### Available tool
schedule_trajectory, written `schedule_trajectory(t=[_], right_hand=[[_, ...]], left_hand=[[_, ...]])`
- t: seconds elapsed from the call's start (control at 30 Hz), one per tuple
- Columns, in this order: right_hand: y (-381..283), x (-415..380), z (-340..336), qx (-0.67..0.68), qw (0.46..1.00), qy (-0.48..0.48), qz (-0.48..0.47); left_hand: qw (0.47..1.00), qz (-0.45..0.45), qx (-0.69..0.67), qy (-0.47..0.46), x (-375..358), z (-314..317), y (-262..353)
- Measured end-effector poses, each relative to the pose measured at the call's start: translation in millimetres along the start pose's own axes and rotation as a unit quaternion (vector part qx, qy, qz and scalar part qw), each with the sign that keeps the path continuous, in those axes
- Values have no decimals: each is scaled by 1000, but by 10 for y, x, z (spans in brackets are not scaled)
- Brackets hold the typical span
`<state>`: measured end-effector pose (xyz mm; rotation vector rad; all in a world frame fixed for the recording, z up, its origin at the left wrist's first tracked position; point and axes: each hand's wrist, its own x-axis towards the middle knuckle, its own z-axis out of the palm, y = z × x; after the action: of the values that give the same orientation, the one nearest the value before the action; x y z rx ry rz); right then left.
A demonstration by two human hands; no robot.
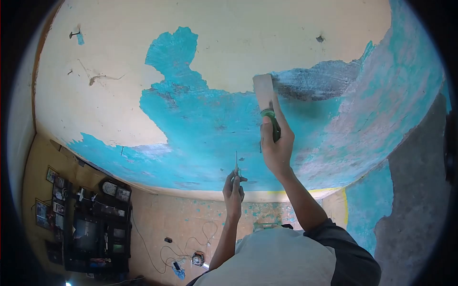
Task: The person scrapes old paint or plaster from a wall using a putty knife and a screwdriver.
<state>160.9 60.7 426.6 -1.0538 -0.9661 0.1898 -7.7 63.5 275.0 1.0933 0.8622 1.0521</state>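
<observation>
My right hand (pixel 276 143) is raised and grips the green handle of a wide scraper (pixel 265 93), whose pale blade lies flat against the ceiling (pixel 248 43) at the edge between cream paint and scraped turquoise. My left hand (pixel 234 188) is lower and nearer to me, closed around a thin tool with a narrow metal blade (pixel 236 164) that points up toward the ceiling. A large turquoise patch (pixel 210 124) spreads around both hands, greyer to the right.
A dark shelf unit (pixel 90 224) with a screen and framed pictures stands by the wall at lower left. Cables and small devices (pixel 191 252) lie on the floor among paint flakes. Bare grey wall (pixel 420 209) rises at the right.
</observation>
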Motion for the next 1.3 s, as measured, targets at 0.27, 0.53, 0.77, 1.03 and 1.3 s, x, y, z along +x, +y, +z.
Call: schedule_trajectory(t=[0.27,0.53,0.77,1.03,1.3], right_hand=[[257,-2,-85,-86,992,25,-92],[42,239,-15,-69,992,7,-106],[150,36,-109,-83,995,-5,-52],[248,-60,-184,-117,990,6,-81],[154,70,-214,-86,995,-29,-49]], left_hand=[[1000,23,-16,8,8,23,-28],[999,32,-17,11,13,20,-18],[998,27,-16,45,10,-75,23],[999,32,-9,27,49,1,47],[1000,13,-6,7,-53,82,-37]])
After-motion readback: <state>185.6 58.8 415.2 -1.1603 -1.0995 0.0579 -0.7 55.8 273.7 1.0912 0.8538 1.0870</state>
